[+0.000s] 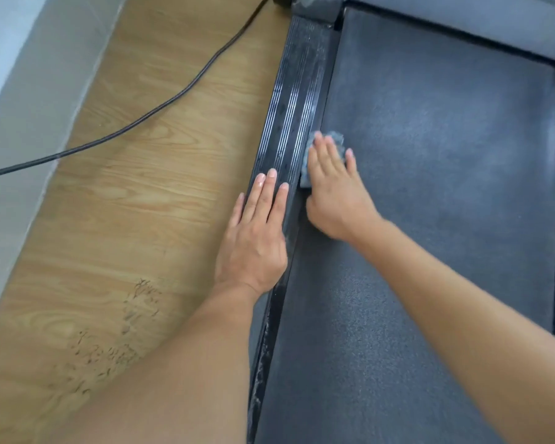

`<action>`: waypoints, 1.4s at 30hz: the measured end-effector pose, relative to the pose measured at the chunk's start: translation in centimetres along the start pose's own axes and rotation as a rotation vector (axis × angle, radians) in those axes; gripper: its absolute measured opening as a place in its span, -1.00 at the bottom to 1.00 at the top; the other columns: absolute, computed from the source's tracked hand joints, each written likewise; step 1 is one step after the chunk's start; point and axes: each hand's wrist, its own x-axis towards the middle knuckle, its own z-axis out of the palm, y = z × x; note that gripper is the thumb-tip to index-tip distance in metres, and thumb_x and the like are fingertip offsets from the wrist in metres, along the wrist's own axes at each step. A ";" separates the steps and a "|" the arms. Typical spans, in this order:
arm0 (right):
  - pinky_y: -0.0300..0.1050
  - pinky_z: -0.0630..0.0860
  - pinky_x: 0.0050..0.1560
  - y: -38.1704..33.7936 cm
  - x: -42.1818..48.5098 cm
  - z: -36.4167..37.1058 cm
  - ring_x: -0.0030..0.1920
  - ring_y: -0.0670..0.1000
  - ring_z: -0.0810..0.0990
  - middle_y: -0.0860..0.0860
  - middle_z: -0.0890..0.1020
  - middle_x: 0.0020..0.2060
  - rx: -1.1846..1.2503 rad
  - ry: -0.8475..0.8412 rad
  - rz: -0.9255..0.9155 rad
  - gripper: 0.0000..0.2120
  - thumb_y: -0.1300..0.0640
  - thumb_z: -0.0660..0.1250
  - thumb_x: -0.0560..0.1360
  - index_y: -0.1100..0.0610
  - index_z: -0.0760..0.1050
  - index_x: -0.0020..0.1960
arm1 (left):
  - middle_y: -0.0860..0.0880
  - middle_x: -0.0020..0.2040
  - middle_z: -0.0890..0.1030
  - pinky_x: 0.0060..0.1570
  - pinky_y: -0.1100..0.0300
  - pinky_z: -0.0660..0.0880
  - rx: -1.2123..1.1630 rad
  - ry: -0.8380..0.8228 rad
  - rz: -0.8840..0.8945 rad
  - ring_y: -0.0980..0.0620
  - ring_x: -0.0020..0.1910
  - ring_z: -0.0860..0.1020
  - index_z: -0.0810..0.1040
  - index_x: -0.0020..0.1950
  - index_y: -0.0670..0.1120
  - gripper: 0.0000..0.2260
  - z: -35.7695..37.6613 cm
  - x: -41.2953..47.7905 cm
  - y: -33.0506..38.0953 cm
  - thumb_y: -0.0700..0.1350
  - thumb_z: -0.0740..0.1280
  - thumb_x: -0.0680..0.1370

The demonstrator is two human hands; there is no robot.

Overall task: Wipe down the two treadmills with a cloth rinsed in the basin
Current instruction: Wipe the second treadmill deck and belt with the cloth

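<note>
A treadmill fills the right half of the head view, with a dark grey belt point(436, 187) and a black ribbed side rail point(297, 100) along its left edge. My left hand point(253, 238) lies flat on that rail, fingers straight. My right hand point(337, 190) presses a small grey cloth point(335, 137) onto the belt's left edge, right beside the rail; its fingers are straight and most of the cloth is hidden under the palm. White dust lines the rail's near end point(258, 389).
Wood-look floor point(135, 193) lies left of the treadmill, with dirty scuff marks point(116, 341) near me. A black power cable point(161, 107) runs across the floor toward the treadmill's front. A pale wall base point(23, 91) stands at far left. The grey motor cover point(462, 24) bounds the belt's far end.
</note>
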 end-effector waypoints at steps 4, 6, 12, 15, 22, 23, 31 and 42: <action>0.17 -0.29 0.65 -1.5 -1.1 1.1 0.68 0.11 -0.31 0.14 -0.24 0.69 0.123 -0.009 0.053 -0.20 0.14 0.06 0.54 0.26 -0.20 0.69 | -0.05 0.75 -0.04 0.66 -0.10 0.08 -0.003 -0.001 -0.009 0.00 0.73 -0.10 0.07 0.73 -0.09 -0.37 0.1 -0.1 -0.2 -0.15 0.02 0.63; 0.21 -0.26 0.66 -3.9 -5.1 2.5 0.67 0.14 -0.31 0.17 -0.24 0.68 0.137 -0.020 0.041 -0.18 0.06 -0.10 0.47 0.28 -0.18 0.68 | -0.06 0.75 -0.02 0.66 -0.11 0.08 -0.009 0.000 -0.009 0.00 0.73 -0.08 0.08 0.73 -0.09 -0.39 -0.1 -0.1 -0.1 -0.13 0.01 0.64; 0.33 0.00 0.63 -10.7 -22.2 8.6 0.68 0.27 -0.20 0.29 -0.13 0.67 0.063 -0.094 -0.167 -0.13 0.03 0.03 0.41 0.35 0.01 0.66 | -0.05 0.75 -0.01 0.67 -0.12 0.07 -0.011 0.001 0.004 -0.02 0.73 -0.07 0.08 0.73 -0.09 -0.38 -0.2 -0.2 -0.1 -0.15 0.02 0.64; 0.30 -0.03 0.61 -12.2 -26.5 10.7 0.68 0.28 -0.11 0.31 -0.06 0.67 -0.021 -0.136 -0.237 -0.19 0.04 0.04 0.44 0.35 0.13 0.64 | -0.03 0.75 -0.03 0.68 -0.09 0.04 -0.009 0.019 0.019 0.00 0.72 -0.08 0.06 0.73 -0.08 -0.39 0.1 -0.2 -0.2 -0.18 0.05 0.66; 0.18 -0.21 0.66 -10.7 -22.5 9.7 0.68 0.14 -0.25 0.15 -0.20 0.68 0.111 -0.059 -0.109 -0.21 0.12 -0.16 0.46 0.27 -0.11 0.69 | -0.05 0.74 0.02 0.68 -0.06 0.02 -0.031 0.034 0.028 -0.02 0.72 -0.04 0.12 0.72 -0.08 -0.43 0.4 -0.4 -0.3 -0.16 0.04 0.68; 0.17 -0.24 0.66 -10.3 -20.9 9.1 0.67 0.11 -0.31 0.13 -0.27 0.68 0.116 -0.063 -0.058 -0.23 0.13 -0.12 0.51 0.24 -0.19 0.69 | -0.05 0.74 0.03 0.68 -0.06 0.01 -0.050 0.034 0.022 -0.02 0.72 -0.03 0.13 0.72 -0.09 -0.44 0.2 -0.3 -0.5 -0.17 0.05 0.69; 0.20 -0.18 0.66 -8.5 -10.2 4.8 0.69 0.14 -0.19 0.15 -0.15 0.70 0.119 -0.032 0.163 -0.30 0.12 0.06 0.66 0.25 -0.14 0.70 | -0.11 0.72 0.16 0.64 -0.04 0.03 -0.229 0.089 0.008 -0.09 0.71 0.08 0.21 0.68 -0.17 -0.44 0.8 -15.0 -1.0 -0.33 0.10 0.65; 0.20 -0.23 0.66 -17.5 -37.7 13.0 0.66 0.18 -0.30 0.19 -0.26 0.67 0.005 -0.218 -0.196 -0.21 0.21 -0.13 0.46 0.27 -0.21 0.68 | 0.03 0.74 0.08 0.47 0.01 0.43 -0.146 0.084 -0.148 0.01 0.71 0.07 0.22 0.69 -0.11 -0.50 2.2 -34.9 0.2 -0.18 0.07 0.72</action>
